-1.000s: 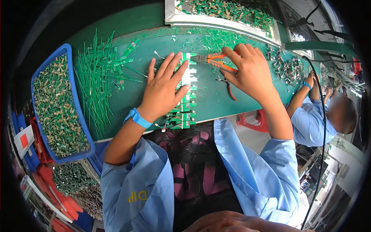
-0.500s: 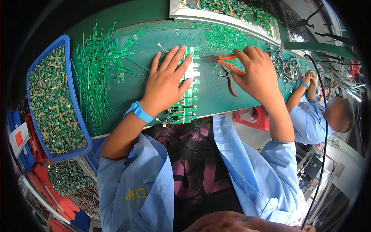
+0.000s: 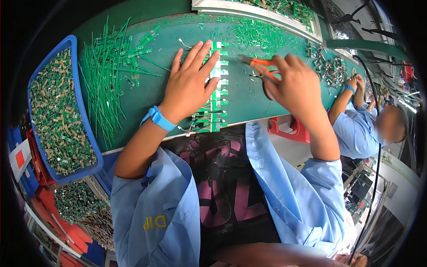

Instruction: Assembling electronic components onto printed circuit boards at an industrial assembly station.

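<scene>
A strip of small green and white circuit boards [image 3: 216, 107] runs from the table's front edge toward the back, with thin wires along its left side. My left hand [image 3: 189, 86] lies flat on it, fingers spread, covering part of its middle. To the right of the strip, my right hand [image 3: 296, 84] grips orange-handled cutting pliers [image 3: 262, 63], blurred by motion, with their tip pointing left and apart from the boards. A second pair of pliers with red handles [image 3: 268, 89] lies on the table, partly behind the right hand.
Long thin green board strips [image 3: 100, 80] are heaped at the left. Beyond them a blue bin [image 3: 76, 89] holds many small boards. Green scraps [image 3: 260, 35] litter the back of the green table [image 3: 153, 95]. A co-worker [image 3: 356, 133] sits at the right, beside a black cable [image 3: 378, 178].
The pliers in my right hand have turned, and their tip has drawn slightly away from the strip. My left hand keeps its place on the boards. The whole view has shifted a little.
</scene>
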Action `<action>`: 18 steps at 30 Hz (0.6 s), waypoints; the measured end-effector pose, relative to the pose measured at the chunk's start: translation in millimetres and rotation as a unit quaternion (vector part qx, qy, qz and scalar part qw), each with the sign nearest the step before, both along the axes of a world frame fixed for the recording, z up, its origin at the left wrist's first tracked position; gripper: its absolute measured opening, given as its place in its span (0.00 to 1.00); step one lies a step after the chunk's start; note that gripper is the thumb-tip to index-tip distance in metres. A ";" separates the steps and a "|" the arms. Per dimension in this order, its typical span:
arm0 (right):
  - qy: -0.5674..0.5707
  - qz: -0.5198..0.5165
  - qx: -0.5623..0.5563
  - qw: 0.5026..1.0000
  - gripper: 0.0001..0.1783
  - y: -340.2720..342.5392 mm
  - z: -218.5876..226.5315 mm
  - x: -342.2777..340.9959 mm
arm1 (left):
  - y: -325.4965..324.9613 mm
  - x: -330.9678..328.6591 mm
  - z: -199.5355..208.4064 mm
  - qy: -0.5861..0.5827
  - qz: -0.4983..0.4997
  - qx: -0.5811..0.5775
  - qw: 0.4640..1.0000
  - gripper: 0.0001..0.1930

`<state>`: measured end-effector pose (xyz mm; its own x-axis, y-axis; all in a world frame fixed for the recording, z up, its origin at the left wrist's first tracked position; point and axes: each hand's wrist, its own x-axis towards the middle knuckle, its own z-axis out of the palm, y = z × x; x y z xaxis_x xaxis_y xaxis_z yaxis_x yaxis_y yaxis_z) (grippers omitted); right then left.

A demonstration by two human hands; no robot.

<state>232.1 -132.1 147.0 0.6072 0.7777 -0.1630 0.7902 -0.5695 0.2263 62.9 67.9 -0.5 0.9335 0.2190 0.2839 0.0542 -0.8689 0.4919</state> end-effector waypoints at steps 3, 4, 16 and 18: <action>0.006 0.091 0.061 0.994 0.30 -12.9 6.5 -5.3 | -1.1 -2.3 1.0 -0.007 0.006 0.029 1.000 0.36; 0.010 0.137 0.093 0.986 0.31 -17.0 8.5 -7.9 | -1.3 -3.6 2.2 -0.010 0.009 0.045 0.999 0.37; 0.006 0.204 0.057 0.977 0.32 -14.0 0.9 -36.3 | -33.2 -58.2 25.4 0.067 -0.080 -0.034 0.994 0.48; 0.044 0.073 0.017 0.996 0.32 -14.8 9.3 -39.5 | -32.8 -57.8 19.5 0.058 -0.074 -0.025 0.995 0.48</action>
